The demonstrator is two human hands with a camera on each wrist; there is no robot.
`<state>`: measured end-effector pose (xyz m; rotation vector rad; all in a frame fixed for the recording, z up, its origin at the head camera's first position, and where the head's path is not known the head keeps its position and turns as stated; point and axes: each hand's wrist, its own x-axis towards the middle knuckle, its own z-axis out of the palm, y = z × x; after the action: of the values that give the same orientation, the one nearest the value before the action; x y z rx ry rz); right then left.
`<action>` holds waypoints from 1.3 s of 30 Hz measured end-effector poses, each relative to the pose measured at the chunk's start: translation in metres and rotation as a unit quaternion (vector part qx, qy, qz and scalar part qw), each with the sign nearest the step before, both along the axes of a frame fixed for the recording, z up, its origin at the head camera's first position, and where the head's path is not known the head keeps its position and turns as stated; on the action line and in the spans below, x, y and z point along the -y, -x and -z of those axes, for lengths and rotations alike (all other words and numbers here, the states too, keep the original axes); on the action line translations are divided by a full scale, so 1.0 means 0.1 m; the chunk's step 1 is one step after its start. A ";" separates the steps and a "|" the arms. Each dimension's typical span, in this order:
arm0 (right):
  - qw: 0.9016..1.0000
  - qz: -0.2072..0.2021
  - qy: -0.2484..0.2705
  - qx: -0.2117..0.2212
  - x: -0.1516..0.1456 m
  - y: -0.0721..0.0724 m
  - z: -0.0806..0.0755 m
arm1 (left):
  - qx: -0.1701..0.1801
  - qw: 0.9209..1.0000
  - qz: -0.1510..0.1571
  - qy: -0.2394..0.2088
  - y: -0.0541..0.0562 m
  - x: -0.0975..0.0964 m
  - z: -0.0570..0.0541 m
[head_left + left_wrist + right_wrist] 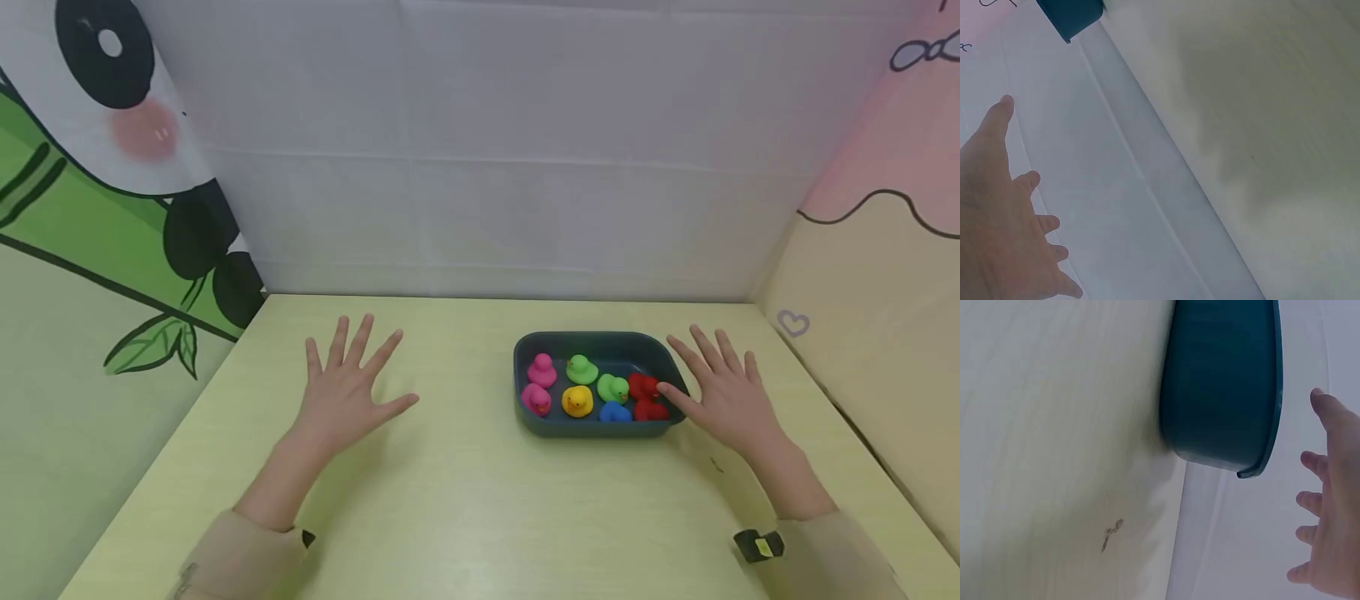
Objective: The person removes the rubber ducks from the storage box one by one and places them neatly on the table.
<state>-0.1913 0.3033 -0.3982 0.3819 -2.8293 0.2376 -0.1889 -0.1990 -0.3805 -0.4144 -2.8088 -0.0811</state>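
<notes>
My left hand (341, 400) is held over the left part of the table, fingers spread and holding nothing. On the other side, my right hand (731, 400) is spread too, its thumb overlapping the right rim of a dark teal tray (600, 428) in the head view. Inside the tray lie several small toy ducks: pink ducks (542, 371) at the left, a yellow duck (577, 401), green ducks (582, 369), a blue duck (615, 412) and red ducks (649, 409) at the right. The right wrist view shows the tray's outer wall (1222, 381) beside the spread right hand (1341, 500).
The pale wooden table (465, 500) meets a white cloth wall (480, 208) at the back. Printed panels flank it, a green one with a cartoon (150, 292) at the left and a beige and pink one (885, 317) at the right. A dark mark (1111, 534) shows on the tabletop.
</notes>
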 end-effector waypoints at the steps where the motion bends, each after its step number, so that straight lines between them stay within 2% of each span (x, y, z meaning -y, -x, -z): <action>1: 1.000 -0.003 0.000 -0.002 0.00 0.03 0.00 | 0.000 1.000 0.000 0.003 0.02 -0.04 -0.01; 4: 1.000 -0.017 0.003 -0.002 0.01 0.14 0.02 | -0.004 1.000 0.013 0.003 0.10 -0.19 -0.04; 10: 0.998 -0.050 0.033 0.019 0.00 0.31 0.09 | -0.033 0.997 0.065 0.000 0.24 -0.50 -0.08; 17: 0.994 -0.072 0.069 0.043 -0.04 0.46 0.19 | -0.046 0.993 0.106 0.014 0.38 -0.77 -0.07; 20: 0.990 -0.082 0.098 0.064 -0.08 0.50 0.22 | -0.054 0.990 0.133 0.013 0.45 -0.89 -0.05; 24: 0.976 -0.108 0.159 0.104 -0.10 0.57 0.24 | -0.053 0.983 0.176 0.009 0.55 -1.06 0.00; 28: 0.960 -0.135 0.201 0.140 -0.12 0.64 0.26 | -0.024 0.975 0.219 -0.001 0.62 -1.21 0.05; 34: 0.950 -0.130 0.235 0.158 -0.14 0.70 0.30 | 0.043 0.961 0.271 -0.023 0.72 -1.42 0.09; 39: 0.942 -0.118 0.269 0.160 -0.16 0.76 0.33 | 0.079 0.954 0.290 -0.017 0.81 -1.52 0.12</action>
<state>-0.2672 0.3193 -0.4309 0.5948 -2.8484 1.1885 -0.2695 -0.0469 -0.3930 -1.2601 -2.7303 -0.2971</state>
